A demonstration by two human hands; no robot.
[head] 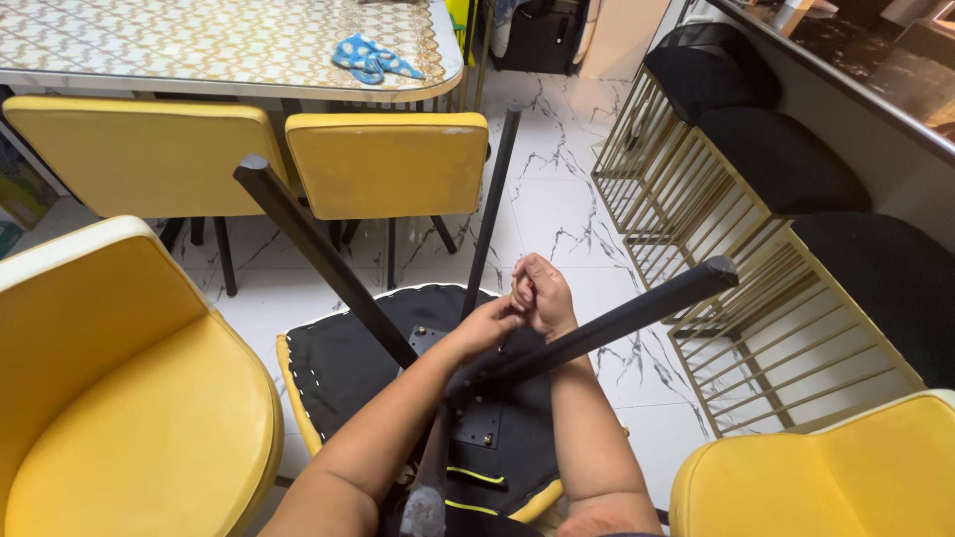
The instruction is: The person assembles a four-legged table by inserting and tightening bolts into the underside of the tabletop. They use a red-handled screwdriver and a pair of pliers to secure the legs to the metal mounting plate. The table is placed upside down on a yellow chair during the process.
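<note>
Two hands meet above an upturned yellow chair (pixel 328 398) lying on the marble floor (pixel 557 199), black underside and four black legs (pixel 318 254) up. Right hand (pixel 542 296) fingers are closed on a small item, too hidden to identify. Left hand (pixel 487 326) touches it, fingers curled; grip unclear. Yellow chairs (pixel 383 164) stand nearby.

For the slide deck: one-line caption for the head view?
Both hands, left hand and right hand, meet above an overturned yellow chair with black legs.
</note>
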